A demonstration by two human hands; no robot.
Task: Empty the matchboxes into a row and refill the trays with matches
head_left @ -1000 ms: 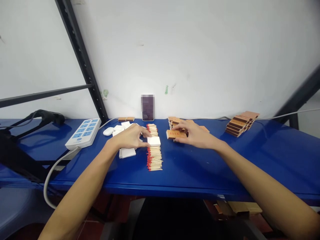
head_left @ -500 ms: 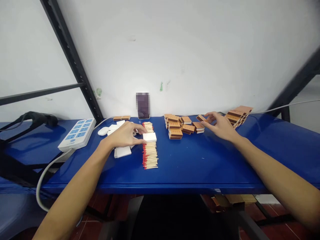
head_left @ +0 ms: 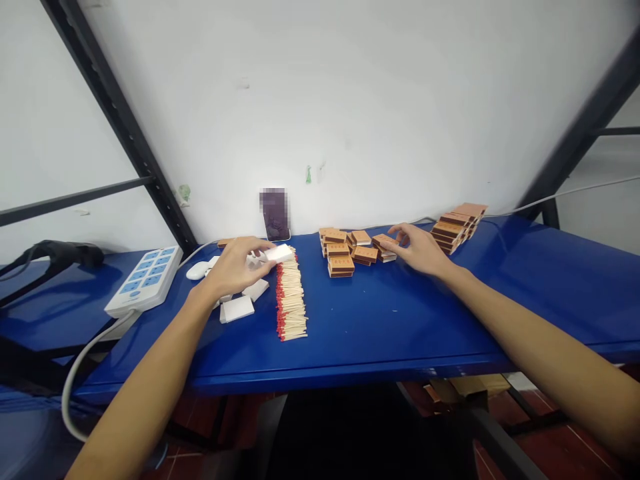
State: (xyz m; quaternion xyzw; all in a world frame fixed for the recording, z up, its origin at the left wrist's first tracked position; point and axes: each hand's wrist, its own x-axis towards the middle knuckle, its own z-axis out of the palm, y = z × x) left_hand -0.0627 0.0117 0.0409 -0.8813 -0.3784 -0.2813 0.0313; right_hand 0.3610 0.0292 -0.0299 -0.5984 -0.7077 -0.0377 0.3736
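Observation:
My left hand (head_left: 237, 265) pinches a white matchbox tray (head_left: 280, 253) between thumb and fingers, over the far end of a long row of red-tipped matches (head_left: 291, 300). More white trays (head_left: 237, 309) lie loose beneath and beside this hand. On the right, my right hand (head_left: 417, 248) has its thumb and fingertips around the right end of a brown matchbox (head_left: 384, 240), which rests on top of a small stack. Its grip is partly hidden. Left of that stack is a heap of closed brown matchboxes (head_left: 341, 264).
Brown matchbox sleeves (head_left: 453, 230) lean in a slanted stack at the right rear. A phone (head_left: 276, 215) stands against the wall. A white power strip (head_left: 145, 280), a white mouse-like object (head_left: 197, 270) and a black strapped item (head_left: 55, 260) are on the left of the blue table (head_left: 380, 333).
The left hand has moved the white tray towards the row's far end and tilted it. My right hand has lowered its matchbox onto the small stack. The view has shifted slightly.

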